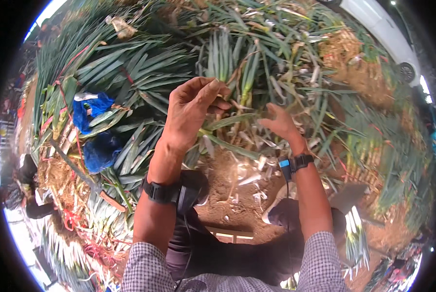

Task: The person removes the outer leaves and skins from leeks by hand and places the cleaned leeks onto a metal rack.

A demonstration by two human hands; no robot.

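My left hand (pixel 196 104) is raised above a heap of green onions, thumb and index fingertip pinched together around a small pale bit, too small to name. Below its wrist lies a loose green leaf (pixel 232 146). To the right hovers my right hand (pixel 278 120), slightly blurred, fingers curved and apart, with nothing visible in it. Beyond both hands, a small bunch of green onions (pixel 220 56) stretches away from me, beside another green stalk (pixel 249 80). Peeled scraps (pixel 251 175) and soil lie beneath the hands.
Blue cloths (pixel 101 151) and a long blade with a wooden handle (pixel 112 201) lie at left. Heaped onion bundles (pixel 371 157) fill the right, and cleaned green onions (pixel 356 233) sit beside my right knee. Red twine (pixel 93 250) is at lower left. A white car (pixel 382 29) stands at upper right.
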